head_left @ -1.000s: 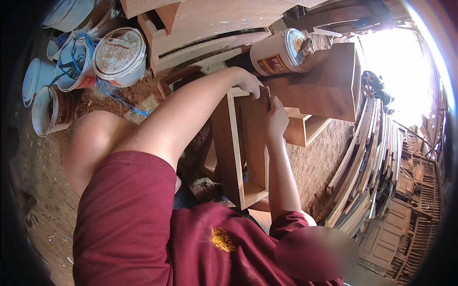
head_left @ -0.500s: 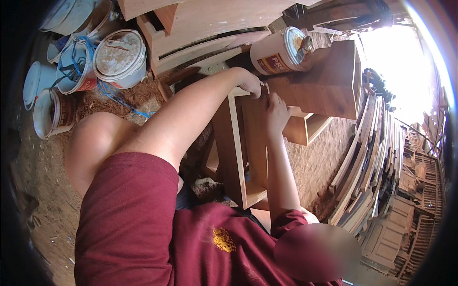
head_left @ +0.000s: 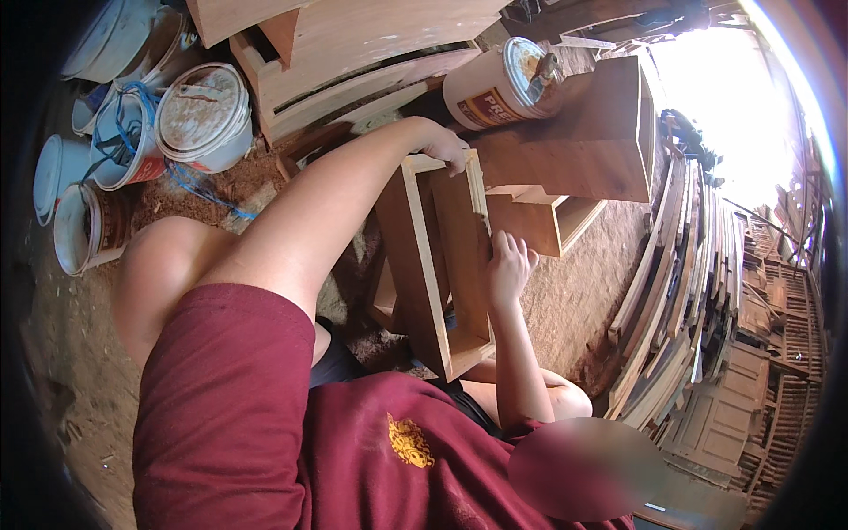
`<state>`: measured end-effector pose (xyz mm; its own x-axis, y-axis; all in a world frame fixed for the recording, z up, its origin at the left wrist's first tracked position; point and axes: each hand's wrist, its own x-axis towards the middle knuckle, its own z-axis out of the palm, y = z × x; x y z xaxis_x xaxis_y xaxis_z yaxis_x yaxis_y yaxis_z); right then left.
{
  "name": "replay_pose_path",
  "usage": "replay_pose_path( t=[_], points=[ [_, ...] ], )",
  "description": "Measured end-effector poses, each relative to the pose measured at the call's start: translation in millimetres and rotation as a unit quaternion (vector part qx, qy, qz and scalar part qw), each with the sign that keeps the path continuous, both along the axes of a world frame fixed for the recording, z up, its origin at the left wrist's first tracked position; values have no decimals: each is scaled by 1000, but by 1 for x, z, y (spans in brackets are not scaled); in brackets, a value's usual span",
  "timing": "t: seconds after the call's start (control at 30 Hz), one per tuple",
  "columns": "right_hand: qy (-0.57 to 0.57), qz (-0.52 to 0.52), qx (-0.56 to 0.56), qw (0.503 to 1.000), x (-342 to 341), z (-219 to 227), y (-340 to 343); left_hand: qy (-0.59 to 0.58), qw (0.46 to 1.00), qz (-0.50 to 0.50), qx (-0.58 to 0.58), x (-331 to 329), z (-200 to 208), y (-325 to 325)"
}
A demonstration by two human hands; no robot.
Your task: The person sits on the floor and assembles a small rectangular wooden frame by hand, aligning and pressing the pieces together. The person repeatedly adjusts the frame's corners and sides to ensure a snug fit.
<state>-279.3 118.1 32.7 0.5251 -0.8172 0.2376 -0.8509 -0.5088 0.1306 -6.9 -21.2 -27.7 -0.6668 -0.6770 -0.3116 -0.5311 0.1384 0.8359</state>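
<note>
Wooden box (head_left: 464, 265), narrow and open-faced, sits between the person's forearms, tilted, near end close to the maroon shirt (head_left: 362, 450), far end under the left hand (head_left: 446, 148). Left hand: mostly closed, fingers bent down over the far end rail, gripping it; thumb hidden. Right hand (head_left: 511, 269): half open, fingers loosely bent, at the box's right outer side about midway along; can't tell if it touches the wood or has hold of anything small. Left knee (head_left: 163, 274) is up, out to the left of the box. Just beyond the right hand: a small pale wooden box (head_left: 530, 221), open side facing right, and past it a larger brown one (head_left: 565, 132). White bucket with a brown-red label (head_left: 486, 84) is next to the larger box. Big pale wood cabinet (head_left: 380, 44) fills the far side. Upper left: lidded white bucket (head_left: 203, 110), dirty lid, other buckets clustered beside it, blue cord (head_left: 199, 187) trailing over the dirt floor (head_left: 583, 291). Long boards (head_left: 671, 283) lie stacked at right, well apart from the hands.
</note>
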Motion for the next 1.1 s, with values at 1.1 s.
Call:
replay_pose_path(
  t=[1.1],
  points=[
    [6, -32, 97, 995, 29, 23, -12, 5, 1000, 18, 22, 3, 17, 8]
  ],
)
